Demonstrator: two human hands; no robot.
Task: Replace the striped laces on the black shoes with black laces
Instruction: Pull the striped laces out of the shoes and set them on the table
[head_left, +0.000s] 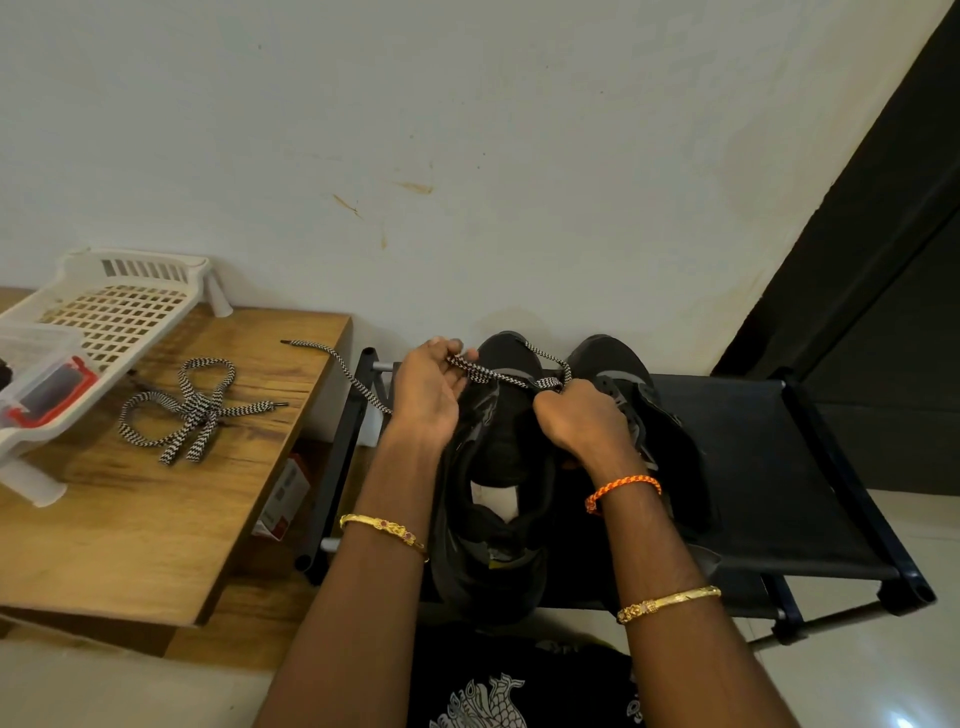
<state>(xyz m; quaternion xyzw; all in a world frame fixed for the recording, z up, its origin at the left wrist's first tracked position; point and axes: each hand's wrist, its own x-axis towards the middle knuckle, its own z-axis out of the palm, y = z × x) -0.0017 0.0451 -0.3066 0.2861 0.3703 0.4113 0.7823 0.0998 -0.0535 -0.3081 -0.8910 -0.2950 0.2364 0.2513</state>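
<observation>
Two black shoes stand side by side on a black fabric rack (753, 467). Over the left shoe (498, 467), my left hand (431, 389) pinches a black-and-white striped lace (498, 375). My right hand (576, 415) grips the same lace near the shoe's upper eyelets. The lace's free end trails left onto the wooden table (156, 519). The right shoe (639, 410) stands just beyond my right hand. A second striped lace (195, 410) lies loose in a tangle on the table. No black lace is visible.
A white plastic basket (114, 317) sits at the table's far left, holding a clear box with red trim (47, 384). A small white and red carton (283, 499) stands under the table. A wall rises right behind the rack.
</observation>
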